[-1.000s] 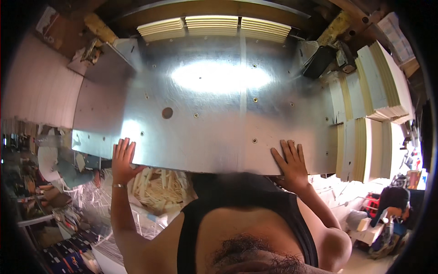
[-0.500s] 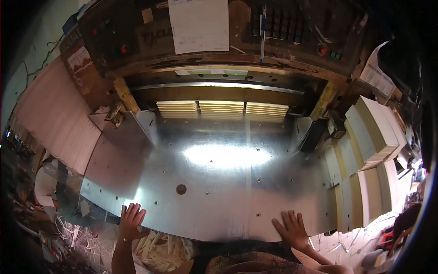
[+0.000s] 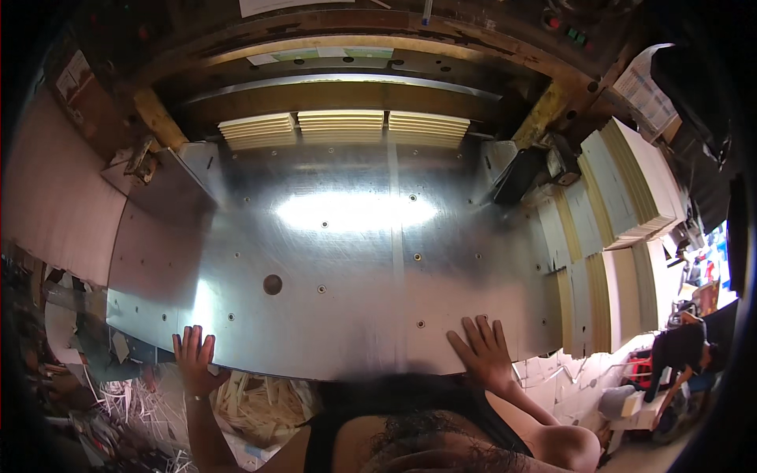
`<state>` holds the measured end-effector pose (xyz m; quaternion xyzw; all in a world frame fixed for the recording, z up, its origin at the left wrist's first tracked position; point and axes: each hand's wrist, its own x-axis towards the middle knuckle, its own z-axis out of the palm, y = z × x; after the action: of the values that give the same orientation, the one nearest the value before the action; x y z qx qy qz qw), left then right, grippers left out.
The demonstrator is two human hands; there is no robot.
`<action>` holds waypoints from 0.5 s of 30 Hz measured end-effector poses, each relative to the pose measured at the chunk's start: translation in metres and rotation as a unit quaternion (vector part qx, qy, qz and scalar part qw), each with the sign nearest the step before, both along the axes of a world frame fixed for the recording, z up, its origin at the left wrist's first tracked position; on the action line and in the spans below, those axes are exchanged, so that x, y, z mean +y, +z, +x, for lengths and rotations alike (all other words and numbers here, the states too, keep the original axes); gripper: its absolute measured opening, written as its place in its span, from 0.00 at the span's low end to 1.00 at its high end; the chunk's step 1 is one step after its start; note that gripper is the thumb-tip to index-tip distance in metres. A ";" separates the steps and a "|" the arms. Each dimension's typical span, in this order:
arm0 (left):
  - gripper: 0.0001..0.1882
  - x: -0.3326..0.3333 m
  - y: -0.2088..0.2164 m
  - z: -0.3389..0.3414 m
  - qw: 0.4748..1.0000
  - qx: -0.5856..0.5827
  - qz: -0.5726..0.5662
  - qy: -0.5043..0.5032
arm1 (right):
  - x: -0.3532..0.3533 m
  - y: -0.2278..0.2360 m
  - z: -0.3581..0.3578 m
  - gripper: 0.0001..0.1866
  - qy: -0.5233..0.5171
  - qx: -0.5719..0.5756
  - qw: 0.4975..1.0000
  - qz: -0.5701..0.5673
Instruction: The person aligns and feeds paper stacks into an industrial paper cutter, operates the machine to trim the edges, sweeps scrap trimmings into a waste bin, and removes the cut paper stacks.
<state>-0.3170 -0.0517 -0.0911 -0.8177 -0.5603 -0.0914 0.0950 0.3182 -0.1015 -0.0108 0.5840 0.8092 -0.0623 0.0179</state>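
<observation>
Across the table [image 3: 355, 323] from 3 stacks [image 3: 341, 126], left hand [image 3: 197, 369] and right hand [image 3: 484, 359] lie flat.

Broad silver metal table [image 3: 355, 335], flat, shiny, dotted with small holes, spanning mid-view

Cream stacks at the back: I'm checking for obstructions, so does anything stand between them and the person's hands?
Nothing visible does. From the left hand and right hand, at the front of the metal table, its surface runs back to the cream stacks. The black block stands to the right, outside that path.
</observation>
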 end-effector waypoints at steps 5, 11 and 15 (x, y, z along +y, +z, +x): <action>0.48 -0.011 0.005 -0.003 0.999 0.002 0.035 0.012 | 0.002 0.006 -0.003 0.52 -0.006 0.032 0.999 0.004; 0.53 -0.024 -0.006 -0.007 1.000 -0.027 0.007 -0.010 | -0.023 -0.013 0.003 0.45 0.010 0.012 0.998 0.064; 0.52 -0.029 -0.003 -0.001 1.000 -0.026 0.004 0.001 | -0.026 -0.030 0.009 0.41 0.039 -0.068 0.991 0.110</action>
<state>-0.3179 -0.0807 -0.0936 -0.8141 -0.5630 -0.1149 0.0840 0.3276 -0.1274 -0.0410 0.5529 0.8304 0.0679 0.0110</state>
